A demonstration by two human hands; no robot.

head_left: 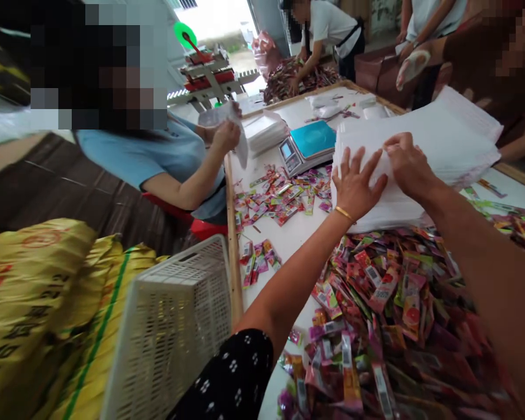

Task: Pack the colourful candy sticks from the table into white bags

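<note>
A thick stack of white plastic bags (437, 128) lies across the table, partly on top of a heap of small colourful sachets (389, 286). My left hand (359, 181), with a gold bangle at the wrist, rests on the stack with its fingers spread. Close beside it, my right hand (409, 163) has its fingers bent and pinched together at the bags' surface. Whether a bag edge is between those fingertips is too small to see. Beyond my left hand stands a digital scale (312, 143) with a blue top, and loose sachets lie in front of it.
A co-worker in a blue shirt (157, 157) sits at the left, holding a clear bag. A white plastic basket (170, 315) and yellow woven sacks (30, 309) stand beside the wooden table edge (233, 245). Other people work at the back, near another sachet pile (306, 79).
</note>
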